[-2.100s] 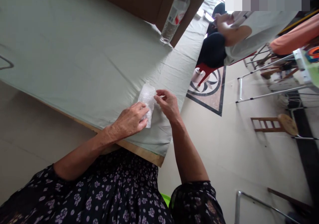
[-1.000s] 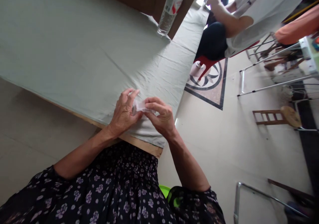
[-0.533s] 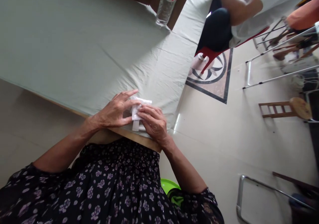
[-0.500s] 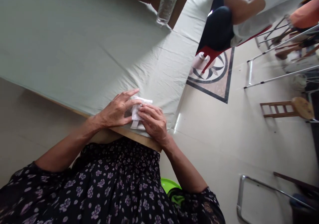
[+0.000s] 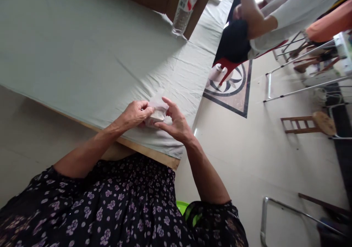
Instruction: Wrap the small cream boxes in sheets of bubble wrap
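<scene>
Packet (image 5: pixel 158 115) farther from edge (image 5: pixel 154 154) — 2 hands (image 5: pixel 134 114) (image 5: pixel 178 125), wide cloth (image 5: pixel 90 63)

You seem to be in a shared indoor workroom: a cloth-covered table (image 5: pixel 96 49) at ten o'clock, a seated person (image 5: pixel 258 29) at two, a wooden stool (image 5: pixel 323 123) at three.

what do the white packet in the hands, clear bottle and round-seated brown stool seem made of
Small whitish packet: probably thin plastic film, fairly dull; its upper edge looks translucent.
Clear cylindrical bottle: likely glossy plastic, see-through with ridged lower walls.
Round-seated brown stool: apparently wood, by its tan colour; finish unclear.
</scene>
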{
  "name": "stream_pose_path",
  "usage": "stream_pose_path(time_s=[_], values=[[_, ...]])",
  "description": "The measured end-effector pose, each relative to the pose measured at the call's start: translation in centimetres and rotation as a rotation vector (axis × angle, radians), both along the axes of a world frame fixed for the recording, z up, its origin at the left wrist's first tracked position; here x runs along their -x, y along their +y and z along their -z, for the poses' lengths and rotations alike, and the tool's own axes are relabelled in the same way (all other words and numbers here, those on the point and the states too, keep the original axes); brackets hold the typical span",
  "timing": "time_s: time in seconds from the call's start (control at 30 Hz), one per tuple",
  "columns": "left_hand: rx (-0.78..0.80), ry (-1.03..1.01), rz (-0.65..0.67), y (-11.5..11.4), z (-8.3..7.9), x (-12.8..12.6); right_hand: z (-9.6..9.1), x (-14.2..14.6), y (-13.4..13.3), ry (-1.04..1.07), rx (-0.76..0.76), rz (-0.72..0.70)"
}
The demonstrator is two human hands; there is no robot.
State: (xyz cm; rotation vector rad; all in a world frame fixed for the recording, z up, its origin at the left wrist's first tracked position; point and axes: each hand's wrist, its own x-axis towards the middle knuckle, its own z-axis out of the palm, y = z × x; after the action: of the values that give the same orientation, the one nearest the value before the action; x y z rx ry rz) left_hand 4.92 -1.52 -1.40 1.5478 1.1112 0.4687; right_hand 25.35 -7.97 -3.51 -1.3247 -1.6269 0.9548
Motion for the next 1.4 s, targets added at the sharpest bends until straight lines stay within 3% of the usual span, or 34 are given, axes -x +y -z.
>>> stream_pose_path(time_s=[0.1, 0.17, 0.33, 0.47, 0.7, 0.8, 1.03, 1.2, 1.4], values=[[-0.183, 0.121, 0.012, 0.3, -0.1, 0.4, 1.6, 0.2, 0.6, 0.056, 0.069, 0.031], [-0.205, 0.048, 0.011, 0.4, 0.0, 0.7, 2.4, 0.4, 1.1, 0.161, 0.119, 0.017], [0.112, -0.347, 0.038, 0.6, 1.0, 0.4, 2.8, 0.4, 2.3, 0.327, 0.208, -0.039], [0.186, -0.43, -0.078, 0.4, 2.1, -0.2, 2.8, 0.4, 2.2, 0.241, 0.148, 0.074], [0.104, -0.346, -0.15, -0.1, 2.7, -0.1, 2.9, 1.4, 1.2, 0.119, 0.038, 0.194], [0.028, -0.279, -0.15, -0.1, 2.6, 0.0, 2.9, 2.1, 0.9, 0.075, 0.003, 0.219], [0.015, -0.286, -0.124, 0.3, 2.5, 0.1, 2.6, 3.2, 0.5, 0.018, -0.067, 0.238], [0.016, -0.288, -0.101, 0.6, 2.7, 0.3, 2.6, 2.5, 1.5, 0.128, 0.026, 0.214], [0.09, -0.365, -0.077, 0.8, 2.9, 0.2, 2.9, 2.1, 4.8, 0.312, 0.122, 0.179]])
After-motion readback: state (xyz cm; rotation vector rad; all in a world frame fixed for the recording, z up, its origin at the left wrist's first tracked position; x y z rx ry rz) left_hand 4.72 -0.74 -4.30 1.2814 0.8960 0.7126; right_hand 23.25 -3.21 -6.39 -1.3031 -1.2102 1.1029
